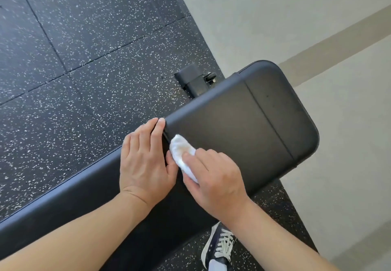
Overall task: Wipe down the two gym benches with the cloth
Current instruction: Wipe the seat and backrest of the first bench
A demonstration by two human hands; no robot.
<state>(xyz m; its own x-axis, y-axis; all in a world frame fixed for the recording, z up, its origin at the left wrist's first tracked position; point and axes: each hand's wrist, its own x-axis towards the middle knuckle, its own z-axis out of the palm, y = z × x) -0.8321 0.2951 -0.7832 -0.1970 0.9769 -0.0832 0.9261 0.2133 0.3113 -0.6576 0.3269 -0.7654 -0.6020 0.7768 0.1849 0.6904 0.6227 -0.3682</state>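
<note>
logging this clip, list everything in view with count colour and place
bench: one, black padded, running from lower left to right of centre
cloth: one, white, bunched on the bench by the gap between its pads
bench foot: one, black, on the floor beyond the bench
floor: dark rubber tiles, white specks
wall: pale, right side
shoe: one, dark, white laces, bottom
left hand: flat on the bench
right hand: fingers pressing the cloth

A black padded tabletop (243, 122) stands on speckled rubber floor (84, 59); a white cloth (182, 154) lies on its padding.
</note>
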